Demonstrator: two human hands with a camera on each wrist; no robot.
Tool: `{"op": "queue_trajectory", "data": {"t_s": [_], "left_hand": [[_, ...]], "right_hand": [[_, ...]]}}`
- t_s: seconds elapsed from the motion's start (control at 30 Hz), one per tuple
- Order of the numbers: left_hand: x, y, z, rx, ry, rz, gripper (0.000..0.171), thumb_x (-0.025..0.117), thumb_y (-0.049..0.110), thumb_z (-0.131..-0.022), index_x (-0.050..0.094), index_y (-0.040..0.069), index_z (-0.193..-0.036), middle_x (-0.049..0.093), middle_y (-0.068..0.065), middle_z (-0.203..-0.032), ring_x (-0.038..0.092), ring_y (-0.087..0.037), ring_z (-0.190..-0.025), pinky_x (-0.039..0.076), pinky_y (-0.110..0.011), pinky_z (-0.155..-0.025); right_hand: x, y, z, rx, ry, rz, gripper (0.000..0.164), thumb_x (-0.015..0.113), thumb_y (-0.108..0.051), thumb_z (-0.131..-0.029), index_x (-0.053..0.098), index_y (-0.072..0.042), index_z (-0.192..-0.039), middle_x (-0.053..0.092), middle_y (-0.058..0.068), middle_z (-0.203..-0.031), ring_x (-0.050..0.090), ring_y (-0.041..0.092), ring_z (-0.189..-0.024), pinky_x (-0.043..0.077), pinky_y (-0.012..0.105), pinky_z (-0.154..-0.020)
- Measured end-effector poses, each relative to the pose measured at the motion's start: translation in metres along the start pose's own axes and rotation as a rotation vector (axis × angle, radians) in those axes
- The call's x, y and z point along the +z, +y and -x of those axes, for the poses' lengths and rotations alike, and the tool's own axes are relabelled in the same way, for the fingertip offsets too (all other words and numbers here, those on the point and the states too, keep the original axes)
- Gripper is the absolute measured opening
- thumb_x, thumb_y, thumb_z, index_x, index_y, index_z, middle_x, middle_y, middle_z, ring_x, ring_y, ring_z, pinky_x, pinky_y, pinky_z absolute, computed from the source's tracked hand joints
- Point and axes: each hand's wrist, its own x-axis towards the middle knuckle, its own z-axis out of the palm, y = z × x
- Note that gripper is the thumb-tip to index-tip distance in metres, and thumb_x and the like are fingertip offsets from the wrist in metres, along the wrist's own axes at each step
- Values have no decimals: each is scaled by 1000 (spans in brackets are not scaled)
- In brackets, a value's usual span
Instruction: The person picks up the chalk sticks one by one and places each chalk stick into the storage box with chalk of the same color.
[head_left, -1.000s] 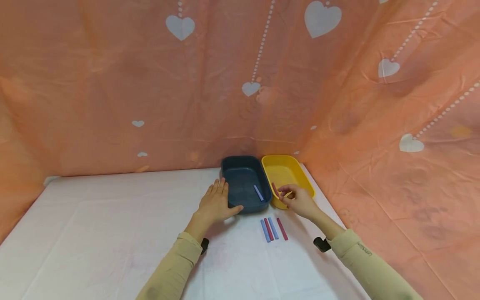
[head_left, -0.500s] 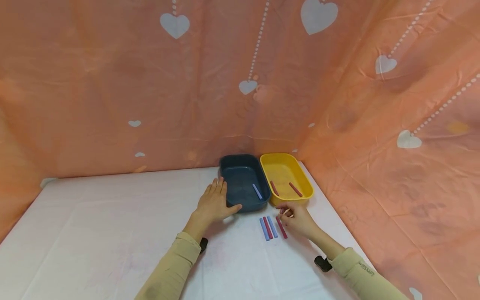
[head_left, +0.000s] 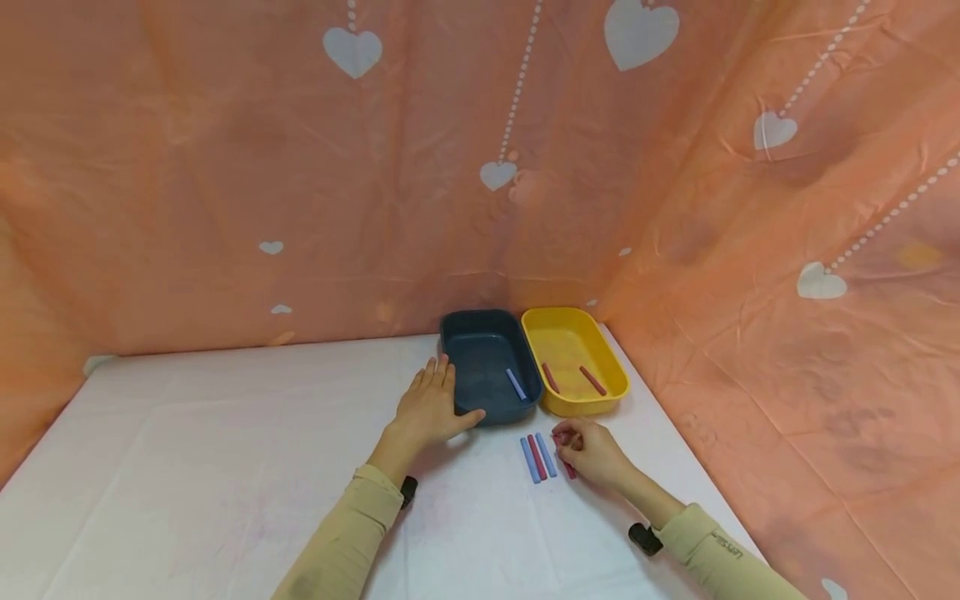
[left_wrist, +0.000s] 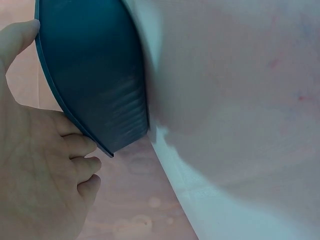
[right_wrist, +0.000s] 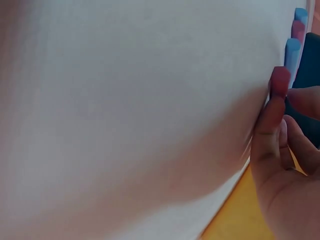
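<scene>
My right hand (head_left: 596, 454) pinches a red chalk stick (right_wrist: 280, 80) between thumb and fingers, low over the white tabletop. To its left lie a blue chalk stick (head_left: 546, 455), a red chalk stick (head_left: 537, 457) and another blue chalk stick (head_left: 530, 461), side by side. My left hand (head_left: 427, 408) rests against the left rim of a dark blue bin (head_left: 483, 350), fingers extended and thumb at the near corner. One blue chalk stick (head_left: 516, 384) lies inside that bin. Two red sticks, one left (head_left: 551, 377) and one right (head_left: 592, 381), lie in the yellow bin (head_left: 566, 337).
Both bins stand side by side at the back right of the white-covered table (head_left: 225, 450). An orange curtain (head_left: 420, 208) with white hearts hangs behind them and along the right side.
A second red chalk stick now lies released in the yellow bin. My right hand has moved back toward the table and taken hold of the rightmost red stick. The left hand stays put.
</scene>
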Motion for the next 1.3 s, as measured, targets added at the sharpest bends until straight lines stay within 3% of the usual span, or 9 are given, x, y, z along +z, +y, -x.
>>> {"op": "queue_trajectory", "data": {"t_s": [0.93,1.3], "left_hand": [[2,0,-1,-8,8,-8,108,60,69,-93,27,-10,-159,18,-26,-170,15,-41,-158,17,-51,-128],[0,1,0,-13,-2,-10,107,60,68,-93,26,-10,-160,17,-26,-170,14,-40,-159,17,-51,-128]], "right_hand": [[0,1,-1,3,6,18,20,77,1,-88,70,-2,-106,61,0,-85,54,14,-73,48,23,-66],[1,1,0,91,64,-16,23,77,2,-88,71,-3,-109,63,0,-88,55,15,-76,49,22,-68]]}}
